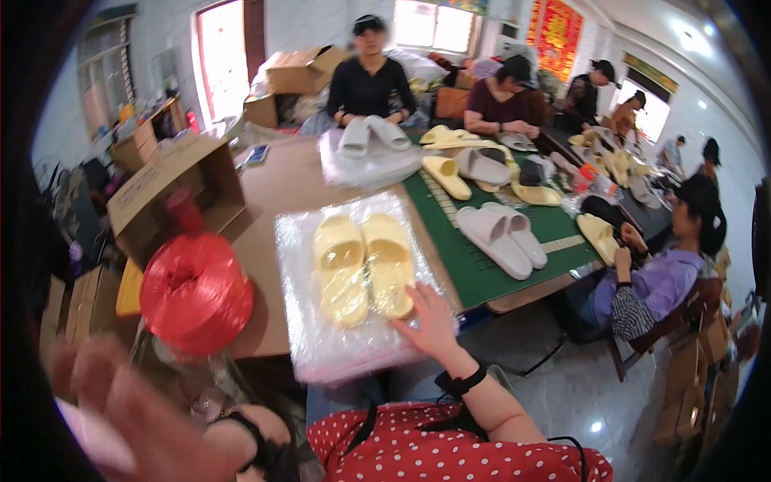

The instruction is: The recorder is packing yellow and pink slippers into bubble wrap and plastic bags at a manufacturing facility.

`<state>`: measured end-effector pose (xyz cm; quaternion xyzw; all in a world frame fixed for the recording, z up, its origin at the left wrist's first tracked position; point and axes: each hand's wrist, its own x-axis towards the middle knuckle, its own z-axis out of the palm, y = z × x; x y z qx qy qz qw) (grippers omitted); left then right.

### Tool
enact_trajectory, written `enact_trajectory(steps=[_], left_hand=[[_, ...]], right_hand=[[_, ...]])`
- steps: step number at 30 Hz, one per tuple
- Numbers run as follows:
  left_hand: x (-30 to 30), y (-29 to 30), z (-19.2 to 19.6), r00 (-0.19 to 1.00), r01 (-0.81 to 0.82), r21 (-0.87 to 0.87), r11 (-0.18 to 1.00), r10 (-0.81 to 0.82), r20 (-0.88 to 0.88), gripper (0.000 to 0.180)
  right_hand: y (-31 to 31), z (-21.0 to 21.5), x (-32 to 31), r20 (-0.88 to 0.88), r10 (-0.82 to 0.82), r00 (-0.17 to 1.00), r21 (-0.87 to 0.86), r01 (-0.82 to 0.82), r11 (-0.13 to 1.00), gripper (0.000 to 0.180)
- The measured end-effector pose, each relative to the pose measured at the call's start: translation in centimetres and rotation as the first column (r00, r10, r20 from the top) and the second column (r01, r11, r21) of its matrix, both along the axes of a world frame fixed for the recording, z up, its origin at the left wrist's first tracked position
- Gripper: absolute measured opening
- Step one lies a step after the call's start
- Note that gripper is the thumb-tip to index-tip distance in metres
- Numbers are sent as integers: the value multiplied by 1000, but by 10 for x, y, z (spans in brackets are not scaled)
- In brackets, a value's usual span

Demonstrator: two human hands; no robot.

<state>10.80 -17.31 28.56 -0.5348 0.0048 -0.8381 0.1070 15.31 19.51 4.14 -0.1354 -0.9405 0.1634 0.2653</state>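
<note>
A pair of pale yellow slippers (341, 301) lies side by side on a stack of clear plastic bags (302, 341) at the table's near edge. Glossy reflections across them suggest a clear film over the pair. My right hand (430, 320) rests with fingers spread at the heel of the right-hand slipper, holding nothing. At the lower left, close to the camera, my left hand (136, 414) is raised and blurred. Its fingers look stretched out, with no object visible in them. Left of the bags sits a big roll of red plastic twine (197, 293).
An open cardboard box (173, 181) stands behind the twine. Across the table, a person in black has grey slippers (373, 135) on more plastic. Grey slippers (502, 239) and several yellow ones lie on the green mat (482, 281). A person in purple (662, 277) sits at the right.
</note>
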Motion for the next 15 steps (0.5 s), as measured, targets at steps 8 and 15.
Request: enact_trajectory(steps=[8,15], left_hand=[[-94,92,-42,602,528,-66,847,-318,733,38],[-101,93,-65,584,580,-147,802,-282,761,38]], right_hand=[[10,2,8,-23,8,1000,12,-7,1000,77],[4,1,7,-53,16,998,43,-14,999,77]])
